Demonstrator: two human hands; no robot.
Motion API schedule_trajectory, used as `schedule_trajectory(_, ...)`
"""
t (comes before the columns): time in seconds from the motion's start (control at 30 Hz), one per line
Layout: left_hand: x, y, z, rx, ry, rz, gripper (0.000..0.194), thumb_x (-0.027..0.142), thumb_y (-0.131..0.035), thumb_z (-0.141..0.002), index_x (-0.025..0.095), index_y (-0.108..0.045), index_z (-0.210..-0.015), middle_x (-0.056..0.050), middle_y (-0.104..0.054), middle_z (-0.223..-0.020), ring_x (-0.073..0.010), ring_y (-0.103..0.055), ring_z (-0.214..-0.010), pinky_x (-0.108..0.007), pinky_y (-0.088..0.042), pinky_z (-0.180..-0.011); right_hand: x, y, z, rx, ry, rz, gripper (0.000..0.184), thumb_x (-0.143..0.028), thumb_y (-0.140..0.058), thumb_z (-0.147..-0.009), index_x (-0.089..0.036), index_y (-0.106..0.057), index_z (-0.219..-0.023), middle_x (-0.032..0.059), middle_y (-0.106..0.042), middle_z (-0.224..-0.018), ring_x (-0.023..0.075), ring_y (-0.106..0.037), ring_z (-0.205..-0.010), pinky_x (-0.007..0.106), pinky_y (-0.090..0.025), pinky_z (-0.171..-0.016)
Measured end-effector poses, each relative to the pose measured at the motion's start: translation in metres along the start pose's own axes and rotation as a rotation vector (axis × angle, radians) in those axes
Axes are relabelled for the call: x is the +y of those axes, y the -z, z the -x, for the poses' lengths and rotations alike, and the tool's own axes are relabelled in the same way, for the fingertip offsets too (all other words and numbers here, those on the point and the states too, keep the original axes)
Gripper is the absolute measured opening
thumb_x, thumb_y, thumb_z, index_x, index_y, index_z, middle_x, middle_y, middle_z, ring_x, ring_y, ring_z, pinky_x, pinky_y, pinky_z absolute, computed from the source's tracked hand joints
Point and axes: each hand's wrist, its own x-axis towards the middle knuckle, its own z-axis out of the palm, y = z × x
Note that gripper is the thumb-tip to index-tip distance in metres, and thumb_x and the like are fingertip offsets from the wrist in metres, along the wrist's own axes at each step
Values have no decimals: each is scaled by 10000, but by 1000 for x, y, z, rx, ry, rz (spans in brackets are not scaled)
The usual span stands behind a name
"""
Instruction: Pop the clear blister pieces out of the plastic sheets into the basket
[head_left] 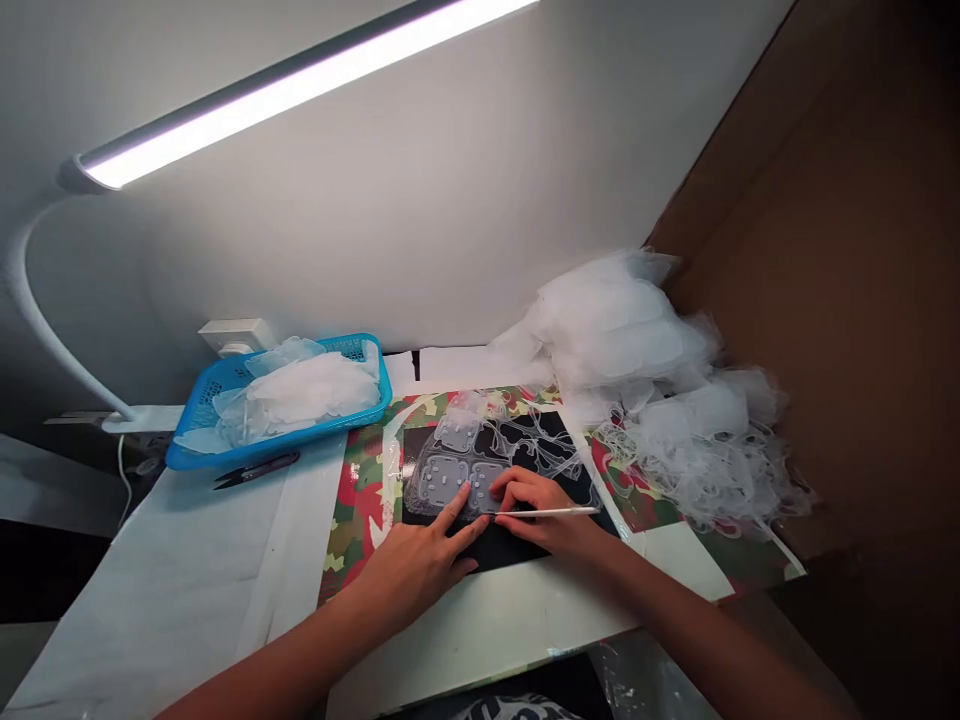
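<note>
A translucent grey moulded sheet (444, 482) with small raised knobs lies on a black mat (510, 557). Its right part has cut-out openings bordered by loose, clear strips (553, 450). My left hand (420, 562) rests with fingers stretched out, the fingertips on the lower edge of the sheet. Beside it, my right hand (541, 505) is closed around a thin white pen-like tool (574, 512). The tool lies nearly level, its tip at the sheet's lower edge near my left index finger. What kind of tip it has is too small to tell.
A blue plastic basket (281, 437) of translucent pieces stands at the left, with dark thread snips (256, 470) in front. At the right are heaped translucent sheets (615, 325) and tangled offcuts (694, 465), against a brown cardboard wall (840, 300). A lit lamp (315, 85) hangs above.
</note>
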Motion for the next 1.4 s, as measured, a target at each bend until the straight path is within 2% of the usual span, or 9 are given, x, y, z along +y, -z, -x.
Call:
schedule_trajectory(0.5, -6, 2, 1, -61, 3, 66, 552, 350, -477, -960, 413, -329, -1488, -176, -210, -1584, -200, -703, -581, -348, -545, -524, 1, -17, 1, 69, 134, 215, 144, -216, -473, -943, -223, -611, -904, 101, -702, -1045, 236, -638, -988, 414, -497, -915)
schedule_trajectory(0.7, -8, 17, 2, -127, -2, 125, 557, 332, -480, -953, 427, -335, -1481, -153, -226, -1588, -196, -697, -568, -355, -547, -515, -11, 19, -13, 409, -323, 1, 191, -345, -529, -917, -222, -597, -789, 48, -736, -1017, 200, -673, -833, 336, -509, -751)
schedule_trajectory(0.83, -7, 18, 3, -127, 9, 127, 568, 295, -469, -955, 437, -321, -1484, -147, -219, -1590, -171, -677, -540, -341, -535, -500, -7, 40, -12, 471, -388, -114, 239, -411, -594, -870, -212, -602, -737, 50, -742, -948, 202, -665, -811, 320, -507, -719)
schedule_trajectory(1.0, -5, 12, 6, -109, 36, 169, 581, 269, -480, -942, 453, -332, -1473, -123, -242, -1588, -154, -663, -535, -328, -522, -504, 26, 65, 16, 1009, -455, -333, 332, -480, -742, -718, -214, -550, -668, 23, -711, -768, 194, -661, -722, 314, -533, -666)
schedule_trajectory(1.07, -7, 12, 6, -99, 41, 201, 583, 261, -499, -928, 450, -358, -1462, -118, -266, -1581, -161, -667, -547, -322, -511, -513, 30, 71, 26, 1121, -467, -412, 374, -472, -791, -659, -216, -519, -635, 1, -682, -693, 185, -650, -665, 313, -534, -633)
schedule_trajectory(1.17, -20, 19, -3, -43, 22, 390, 452, 310, -520, -915, 401, -544, -1357, -92, -440, -1503, -191, -693, -650, -313, -501, -583, 14, 62, 29, 927, -442, -479, 364, -471, -782, -682, -217, -528, -625, 26, -710, -755, 200, -664, -689, 353, -554, -685)
schedule_trajectory(1.23, -31, 28, -17, 18, 86, 644, 357, 417, -462, -938, 296, -714, -1161, -86, -674, -1250, -193, -681, -691, -285, -481, -615, -6, 48, 23, 722, -404, -434, 318, -459, -726, -762, -217, -555, -645, 60, -739, -895, 225, -682, -795, 380, -551, -771)
schedule_trajectory(1.33, -44, 36, -46, 12, 270, 1108, 683, 586, -257, -956, 163, -779, -834, -88, -740, -761, -158, -592, -581, -239, -419, -549, -38, 26, 13, 528, -321, -294, 247, -419, -634, -860, -222, -602, -714, 75, -737, -1031, 240, -673, -920, 381, -520, -830)
schedule_trajectory(1.4, -48, 33, -63, -94, 292, 1329, 760, 663, -248, -919, 131, -761, -743, -77, -687, -627, -128, -492, -488, -225, -346, -474, -52, 17, 8, 389, -266, -237, 230, -396, -613, -879, -221, -613, -730, 74, -736, -1044, 236, -671, -909, 378, -510, -819)
